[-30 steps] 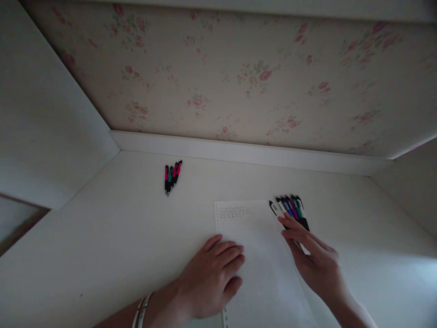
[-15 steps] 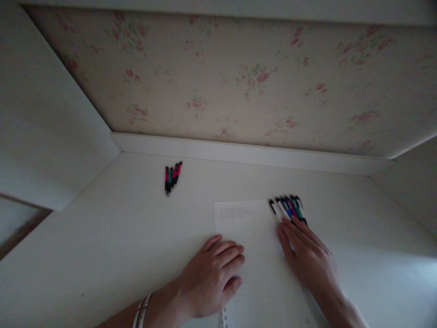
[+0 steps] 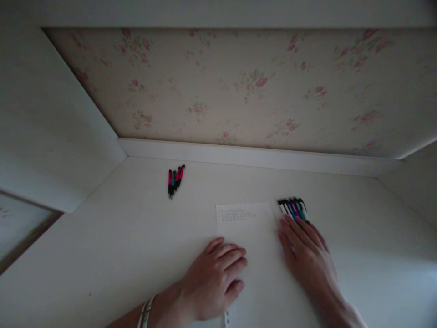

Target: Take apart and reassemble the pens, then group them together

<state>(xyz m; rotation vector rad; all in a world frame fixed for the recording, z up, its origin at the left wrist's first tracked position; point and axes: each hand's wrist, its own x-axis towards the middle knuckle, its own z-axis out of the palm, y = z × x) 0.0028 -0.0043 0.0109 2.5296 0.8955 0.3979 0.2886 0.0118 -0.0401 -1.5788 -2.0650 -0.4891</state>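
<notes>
My left hand (image 3: 218, 278) rests palm down across the left edge of a sheet of lined paper (image 3: 252, 264), fingers slightly bent and thumb apart. Rows of small handwriting stand at the top of the sheet, beyond that hand. Over the lower ends of several pens (image 3: 293, 208) lies my right hand (image 3: 307, 255), its fingers stretched out and touching them. Those pens lie side by side to the right of the sheet, with white, blue, purple and green barrels and dark tops. Their lower parts are hidden under the fingers.
Several pink-and-black and green-and-black pens (image 3: 175, 181) lie together at the back left of the white desk (image 3: 136, 241). A low white ledge (image 3: 239, 151) and a floral panel (image 3: 211, 91) close off the back. White side panels stand left and right.
The leftmost white pen has moved right against the others, so the row is tighter. My right hand has shifted only slightly; my left hand stays on the sheet. The view has tilted a little.
</notes>
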